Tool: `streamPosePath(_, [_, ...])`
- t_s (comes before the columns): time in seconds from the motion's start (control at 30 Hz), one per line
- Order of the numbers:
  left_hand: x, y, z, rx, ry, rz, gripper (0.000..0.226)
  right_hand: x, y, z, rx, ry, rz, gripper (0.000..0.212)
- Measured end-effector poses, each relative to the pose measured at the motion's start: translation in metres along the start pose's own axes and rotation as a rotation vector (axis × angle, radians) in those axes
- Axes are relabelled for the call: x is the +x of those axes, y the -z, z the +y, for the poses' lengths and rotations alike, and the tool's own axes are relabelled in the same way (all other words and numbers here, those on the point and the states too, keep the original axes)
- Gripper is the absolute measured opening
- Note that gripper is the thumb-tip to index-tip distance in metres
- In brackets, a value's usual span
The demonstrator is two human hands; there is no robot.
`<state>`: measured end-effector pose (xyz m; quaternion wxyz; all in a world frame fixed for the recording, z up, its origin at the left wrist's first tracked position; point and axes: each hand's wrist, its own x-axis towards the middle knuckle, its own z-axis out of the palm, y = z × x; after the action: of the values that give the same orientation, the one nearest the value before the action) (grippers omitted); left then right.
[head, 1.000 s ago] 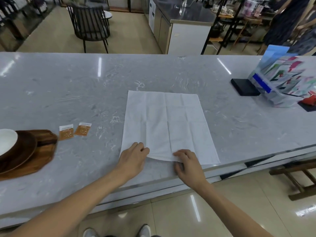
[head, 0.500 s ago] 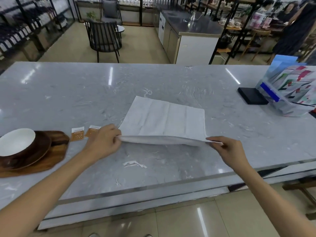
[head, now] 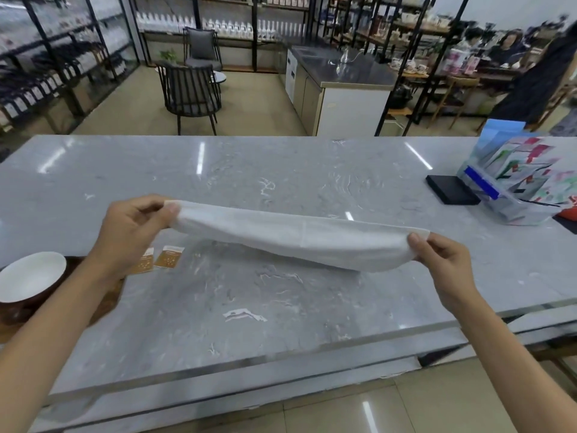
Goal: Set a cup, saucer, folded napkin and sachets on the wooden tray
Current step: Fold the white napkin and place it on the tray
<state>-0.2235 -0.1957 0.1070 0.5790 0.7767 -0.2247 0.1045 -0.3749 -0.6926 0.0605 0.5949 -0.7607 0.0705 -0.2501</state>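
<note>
Head view: the left hand (head: 131,226) pinches one corner of the white cloth napkin (head: 299,242) between thumb and curled fingers, and the right hand (head: 443,260) pinches the opposite corner the same way. The napkin hangs lifted between them above the grey marble surface (head: 281,301), sagging in the middle, with its far lower edge apparently touching the surface. Left of it, two small brown paper sachets (head: 159,259) lie flat just beside the left forearm. At the near left edge sits the dark wooden tray (head: 106,304), mostly hidden by the arm, carrying a white-lined brown bowl-shaped cup (head: 31,279); whether a saucer lies under it I cannot tell. Far right stand a clear plastic leaflet holder (head: 515,179) and a flat black block (head: 451,189).

The step in hand looks like the first fold of the napkin. To do it well, both hands should carry their corners forward together at equal height, keeping the cloth lightly taut so the sag does not wrinkle. The lifted edge should land square on the far edge, corners matched, and then be smoothed flat from the crease outward. Uneven tension would probably skew the fold
</note>
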Motion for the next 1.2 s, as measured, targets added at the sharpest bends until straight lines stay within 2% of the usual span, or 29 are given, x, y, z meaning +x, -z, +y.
streamPosePath(0.07, [-0.012, 0.002, 0.0, -0.058, -0.025, 0.025, 0.01, -0.01, 0.003, -0.001, 0.072, -0.001, -0.018, 0.036])
streamPosePath(0.17, [-0.036, 0.004, -0.011, -0.109, -0.052, 0.008, 0.022, -0.03, 0.012, 0.008, 0.131, -0.009, -0.105, 0.016])
streamPosePath(0.3, [-0.061, 0.005, -0.03, -0.175, -0.011, 0.025, 0.024, -0.051, 0.015, 0.016, 0.17, -0.03, -0.156, 0.018])
streamPosePath(0.47, [-0.058, -0.015, -0.059, -0.104, 0.219, 0.103, 0.009, -0.034, -0.005, 0.025, 0.02, -0.093, -0.025, 0.02])
streamPosePath(0.57, [-0.038, -0.034, -0.082, -0.04, 0.323, 0.151, 0.015, -0.007, -0.028, 0.03, -0.056, -0.133, -0.007, 0.024])
streamPosePath(0.7, [-0.008, -0.058, -0.117, 0.046, 0.37, 0.172, 0.024, 0.037, -0.057, 0.051, -0.13, -0.198, 0.016, 0.03])
streamPosePath(0.9, [0.017, -0.082, -0.171, 0.222, 0.493, 0.113, 0.022, 0.084, -0.089, 0.104, -0.309, -0.371, -0.04, 0.039])
streamPosePath(1.03, [0.025, -0.087, -0.179, 0.353, 0.508, 0.102, 0.026, 0.094, -0.1, 0.133, -0.488, -0.476, -0.101, 0.046])
streamPosePath(1.2, [0.032, -0.093, -0.179, 0.426, 0.523, 0.077, 0.027, 0.095, -0.102, 0.143, -0.647, -0.468, -0.05, 0.043])
